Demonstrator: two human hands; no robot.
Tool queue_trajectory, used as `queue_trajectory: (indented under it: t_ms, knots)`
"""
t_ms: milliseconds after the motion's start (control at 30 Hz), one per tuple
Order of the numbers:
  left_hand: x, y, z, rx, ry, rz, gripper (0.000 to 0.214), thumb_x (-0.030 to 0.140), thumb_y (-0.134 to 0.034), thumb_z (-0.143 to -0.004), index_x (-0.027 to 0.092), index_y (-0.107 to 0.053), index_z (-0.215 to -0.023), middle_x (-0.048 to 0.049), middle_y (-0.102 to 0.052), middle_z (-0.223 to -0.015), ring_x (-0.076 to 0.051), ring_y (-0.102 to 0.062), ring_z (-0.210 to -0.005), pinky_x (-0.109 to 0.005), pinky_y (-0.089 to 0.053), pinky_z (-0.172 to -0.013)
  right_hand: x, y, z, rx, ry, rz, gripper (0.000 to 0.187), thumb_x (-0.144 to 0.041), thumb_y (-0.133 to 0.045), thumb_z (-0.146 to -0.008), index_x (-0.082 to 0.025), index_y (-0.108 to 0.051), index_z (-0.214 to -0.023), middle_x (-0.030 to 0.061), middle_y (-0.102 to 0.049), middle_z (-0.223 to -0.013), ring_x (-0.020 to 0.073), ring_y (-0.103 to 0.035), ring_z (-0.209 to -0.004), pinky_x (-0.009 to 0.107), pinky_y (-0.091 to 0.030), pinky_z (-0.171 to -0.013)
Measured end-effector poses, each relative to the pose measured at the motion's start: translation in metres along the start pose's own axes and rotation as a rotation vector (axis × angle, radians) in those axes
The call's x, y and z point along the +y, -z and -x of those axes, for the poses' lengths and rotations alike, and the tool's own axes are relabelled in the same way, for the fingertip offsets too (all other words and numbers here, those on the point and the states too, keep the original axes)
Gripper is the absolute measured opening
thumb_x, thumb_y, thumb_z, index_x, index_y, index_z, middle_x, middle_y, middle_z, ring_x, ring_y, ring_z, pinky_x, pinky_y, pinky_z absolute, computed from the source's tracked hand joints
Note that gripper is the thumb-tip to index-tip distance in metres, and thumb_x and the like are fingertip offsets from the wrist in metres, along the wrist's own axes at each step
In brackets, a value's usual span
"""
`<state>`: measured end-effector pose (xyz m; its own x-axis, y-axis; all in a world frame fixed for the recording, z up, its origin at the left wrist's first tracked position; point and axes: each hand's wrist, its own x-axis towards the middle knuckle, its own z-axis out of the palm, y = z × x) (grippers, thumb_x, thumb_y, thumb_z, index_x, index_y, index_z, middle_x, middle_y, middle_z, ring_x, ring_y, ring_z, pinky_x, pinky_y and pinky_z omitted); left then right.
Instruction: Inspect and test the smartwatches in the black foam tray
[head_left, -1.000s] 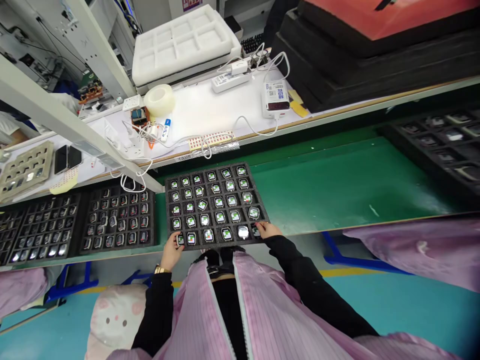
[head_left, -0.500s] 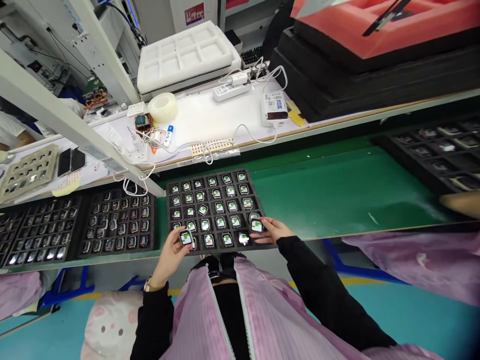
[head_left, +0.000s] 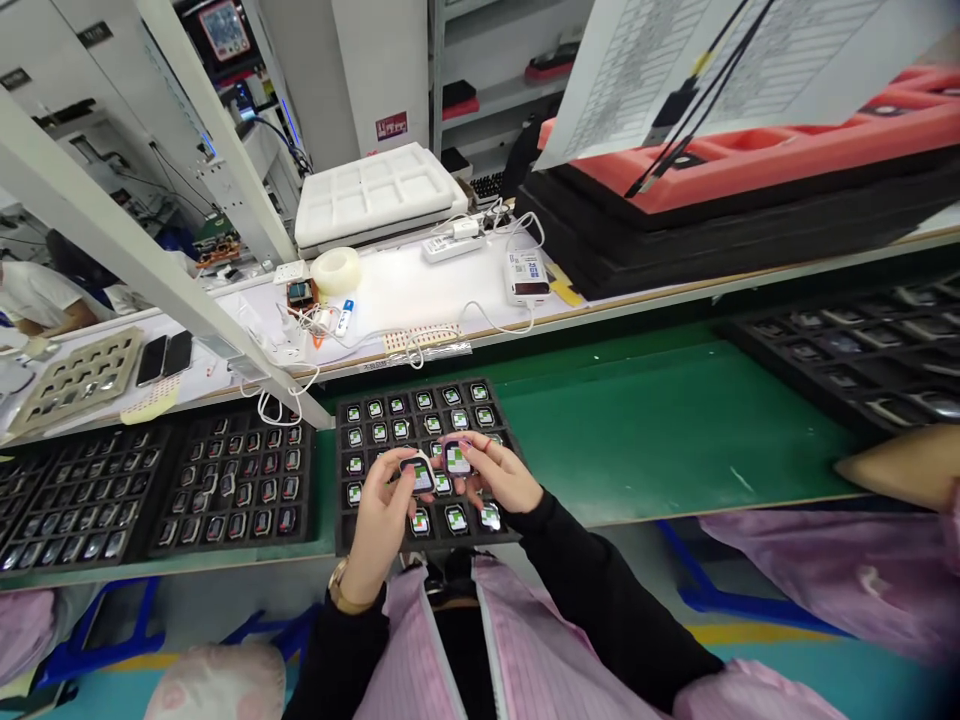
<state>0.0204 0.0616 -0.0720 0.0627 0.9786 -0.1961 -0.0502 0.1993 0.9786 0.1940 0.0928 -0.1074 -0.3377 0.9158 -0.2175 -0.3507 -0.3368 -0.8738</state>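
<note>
My left hand (head_left: 388, 500) is closed on a smartwatch (head_left: 418, 474) without a strap, its lit screen facing up with green and white blocks. Beside it, my right hand (head_left: 499, 475) grips a second smartwatch (head_left: 457, 458), whose screen shows a similar pattern and whose edge looks purplish. Both are held above a black foam tray (head_left: 346, 541) with rows of small compartments, most of them holding similar lit watches. My hands and the watches hide the tray's middle.
More black trays of watches (head_left: 232, 480) lie to the left, another (head_left: 855, 345) on the right beside a person's arm (head_left: 900, 467). A raised shelf behind holds a tape roll (head_left: 335, 270), a white box with a cable (head_left: 526, 275) and white foam trays (head_left: 379, 195).
My right hand has lifted its watch from the tray's right side and moved left. My left hand has moved right with its watch, so the two are now side by side. The view has tilted up.
</note>
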Motion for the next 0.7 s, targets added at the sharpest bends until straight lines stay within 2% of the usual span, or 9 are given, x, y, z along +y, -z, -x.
queue_trajectory:
  t_ms: [100,200,367,533,700]
  knots:
    - [0.004,-0.002,0.001,-0.012,-0.026,-0.013,0.026,0.037,-0.053,-0.091,0.023,-0.057,-0.112,-0.0044,-0.06,-0.106,-0.009,-0.057,-0.064,-0.021,-0.047,-0.058,-0.006,-0.001,0.005,-0.007,-0.003,-0.014,0.057,-0.054,-0.068,-0.074,-0.016,-0.057,-0.114,0.0088,-0.064,-0.089,0.011,-0.055,-0.05,0.015,-0.039,-0.03]
    - [0.008,-0.005,0.004,-0.067,-0.042,-0.006,0.028,0.033,-0.056,-0.088,0.023,-0.057,-0.114,-0.0054,-0.06,-0.111,-0.012,-0.059,-0.071,-0.022,-0.046,-0.058,-0.012,-0.001,0.01,-0.004,0.034,0.012,0.054,-0.047,-0.069,-0.073,-0.016,-0.057,-0.115,0.0073,-0.063,-0.089,0.0109,-0.055,-0.051,0.016,-0.039,-0.032]
    - [0.01,-0.009,0.004,-0.124,-0.038,0.013,0.029,0.031,-0.058,-0.086,0.023,-0.056,-0.114,-0.0039,-0.061,-0.11,-0.011,-0.058,-0.068,-0.024,-0.051,-0.065,-0.009,-0.001,0.013,0.057,0.077,0.084,0.052,-0.044,-0.07,-0.073,-0.015,-0.056,-0.114,0.0042,-0.061,-0.081,0.009,-0.051,-0.048,0.015,-0.036,-0.032]
    - [0.011,-0.013,0.001,-0.118,-0.04,-0.03,0.027,0.037,-0.057,-0.089,0.024,-0.057,-0.113,-0.0024,-0.059,-0.107,-0.008,-0.053,-0.062,-0.025,-0.053,-0.066,-0.002,0.001,0.01,0.122,0.097,0.096,0.054,-0.049,-0.073,-0.071,-0.015,-0.056,-0.109,0.0023,-0.06,-0.071,0.0076,-0.046,-0.042,0.015,-0.028,-0.029]
    - [0.008,-0.016,-0.001,-0.093,-0.022,-0.087,0.028,0.043,-0.056,-0.09,0.024,-0.058,-0.111,-0.0026,-0.059,-0.106,-0.008,-0.053,-0.059,-0.025,-0.053,-0.064,-0.004,0.002,0.011,0.129,0.065,0.115,0.05,-0.048,-0.073,-0.072,-0.016,-0.056,-0.106,0.0001,-0.058,-0.064,0.008,-0.046,-0.04,0.016,-0.027,-0.03]
